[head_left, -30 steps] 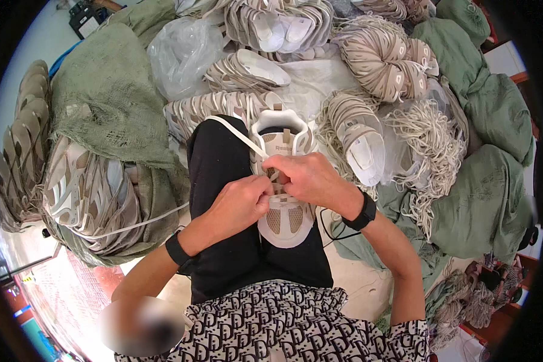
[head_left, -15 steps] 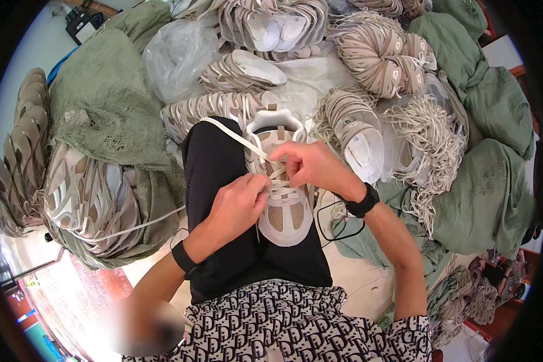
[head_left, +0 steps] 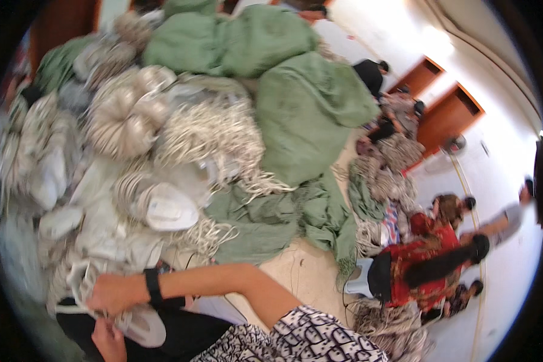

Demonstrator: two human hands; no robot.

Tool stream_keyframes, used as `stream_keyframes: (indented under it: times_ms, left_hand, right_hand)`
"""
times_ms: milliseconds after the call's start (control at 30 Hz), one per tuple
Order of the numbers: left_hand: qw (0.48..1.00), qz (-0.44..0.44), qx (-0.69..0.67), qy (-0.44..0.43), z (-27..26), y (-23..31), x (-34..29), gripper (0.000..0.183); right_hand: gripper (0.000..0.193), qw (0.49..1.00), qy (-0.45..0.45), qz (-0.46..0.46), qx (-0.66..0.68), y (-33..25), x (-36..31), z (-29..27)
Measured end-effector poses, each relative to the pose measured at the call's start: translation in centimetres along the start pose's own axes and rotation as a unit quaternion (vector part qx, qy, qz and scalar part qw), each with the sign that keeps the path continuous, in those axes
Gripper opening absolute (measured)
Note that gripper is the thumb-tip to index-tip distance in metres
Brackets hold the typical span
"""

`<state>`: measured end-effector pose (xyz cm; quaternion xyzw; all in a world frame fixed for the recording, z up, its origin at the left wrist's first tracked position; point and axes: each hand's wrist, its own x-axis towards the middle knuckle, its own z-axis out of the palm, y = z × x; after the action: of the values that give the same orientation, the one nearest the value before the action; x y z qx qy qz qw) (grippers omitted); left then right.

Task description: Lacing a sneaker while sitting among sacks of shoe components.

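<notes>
A pale sneaker (head_left: 141,325) lies at the hands, over the black trousers (head_left: 184,329) of the person's lap. Its long axis runs aslant through the place where the hands meet: the padded collar opens just beyond the right hand (head_left: 118,294), on the side away from the body, and the rounded toe comes out on the near side, pointing back toward the person's torso. The right hand lies across the middle of the sneaker, palm down, fingers bent inward and covering the lacing; blur hides whether they pinch a lace. The left hand (head_left: 107,339) is just below it, beside the sneaker, fingers curled and partly closed; whether it grips anything cannot be told. A black wristband (head_left: 154,288) circles the right wrist.

Past the right hand, away from the body, sits a stacked bundle of pale shoe parts (head_left: 163,206), with a tangled heap of cream laces (head_left: 214,136) farther beyond and bulging green sacks (head_left: 314,117) behind that. Well off to the right of both hands, a person in a red patterned top (head_left: 425,265) sits on a light blue stool (head_left: 360,277).
</notes>
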<state>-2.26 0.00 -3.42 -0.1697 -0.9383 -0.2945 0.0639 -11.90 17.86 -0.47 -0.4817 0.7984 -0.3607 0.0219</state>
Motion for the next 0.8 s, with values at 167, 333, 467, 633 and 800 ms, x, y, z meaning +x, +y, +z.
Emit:
stream_keyframes:
  times_ms: [167,333,467,633,800]
  left_hand:
    - [0.952,-0.169,-0.164,-0.195,-3.5,1.0,1.4,0.012]
    - [0.890,-0.095,-0.302,-0.328,-5.2,6.7,0.7,0.010]
    - [0.962,-0.147,-0.215,-0.086,-5.9,7.7,0.7,0.010]
    - [0.882,-0.264,-0.389,-0.013,-5.0,4.6,-1.1,0.009]
    - [0.950,-0.207,-0.225,0.057,-3.0,4.8,-2.1,0.010]
  right_hand:
    - [0.018,0.999,0.019,-0.003,-0.041,-0.1,0.0,1.5]
    - [0.017,0.992,0.022,-0.065,-0.106,-0.3,0.5,1.1]
    - [0.016,0.997,0.070,-0.027,-0.022,-1.4,-0.3,0.0]
    - [0.024,0.995,0.014,0.040,0.085,-0.9,-2.4,0.9]
    - [0.040,0.914,0.005,0.229,0.334,-1.0,-2.4,-0.5]
